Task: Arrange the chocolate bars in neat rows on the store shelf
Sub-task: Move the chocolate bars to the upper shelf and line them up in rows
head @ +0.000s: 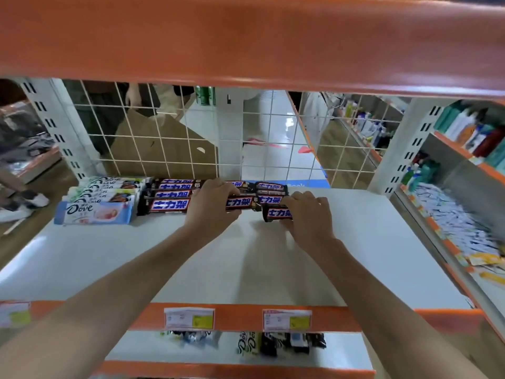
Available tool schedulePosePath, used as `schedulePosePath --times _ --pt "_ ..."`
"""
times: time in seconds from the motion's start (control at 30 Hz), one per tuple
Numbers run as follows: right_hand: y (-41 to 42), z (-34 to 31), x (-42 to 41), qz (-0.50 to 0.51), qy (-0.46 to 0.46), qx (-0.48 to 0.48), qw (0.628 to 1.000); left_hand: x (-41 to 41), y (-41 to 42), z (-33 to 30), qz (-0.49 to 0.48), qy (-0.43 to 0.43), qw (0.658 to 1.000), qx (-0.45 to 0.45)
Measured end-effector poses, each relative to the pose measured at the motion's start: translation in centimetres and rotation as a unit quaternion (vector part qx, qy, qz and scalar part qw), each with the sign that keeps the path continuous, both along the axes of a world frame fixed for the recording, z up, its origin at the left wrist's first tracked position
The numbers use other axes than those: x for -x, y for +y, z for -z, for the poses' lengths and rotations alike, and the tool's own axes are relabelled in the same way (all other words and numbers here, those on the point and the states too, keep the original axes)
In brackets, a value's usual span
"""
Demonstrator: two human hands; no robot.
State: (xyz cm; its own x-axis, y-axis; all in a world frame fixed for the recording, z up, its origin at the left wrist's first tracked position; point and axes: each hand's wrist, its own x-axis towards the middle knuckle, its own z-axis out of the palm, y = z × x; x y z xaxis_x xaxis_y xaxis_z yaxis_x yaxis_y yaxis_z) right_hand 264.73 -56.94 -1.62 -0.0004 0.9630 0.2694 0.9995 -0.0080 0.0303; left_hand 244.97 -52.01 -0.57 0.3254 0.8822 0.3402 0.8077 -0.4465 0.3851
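Note:
Several dark brown chocolate bars (168, 205) with blue and white lettering lie in rows at the back of the white shelf (355, 242). To their left lie several Dove bars (93, 213), the front one pale blue. My left hand (210, 206) grips the front brown bar (241, 204) of the middle column. My right hand (307, 214) pinches a shorter brown bar (277, 213) that sits a little in front of the rightmost column.
A white wire grid (175, 138) backs the shelf, with a person and a cardboard box behind it. An orange shelf edge (246, 50) hangs overhead. Price tags (188, 318) sit on the front rail. More bars (273, 343) lie on the shelf below. Bottles (470, 129) fill the rack at right.

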Motion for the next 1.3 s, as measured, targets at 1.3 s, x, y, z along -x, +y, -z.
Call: schedulePosePath --times 1.3 --pt "3.5 0.1 0.0 -0.027 0.042 0.033 0.998 0.1 2.7 0.0 0.006 0.009 1.0 -0.011"
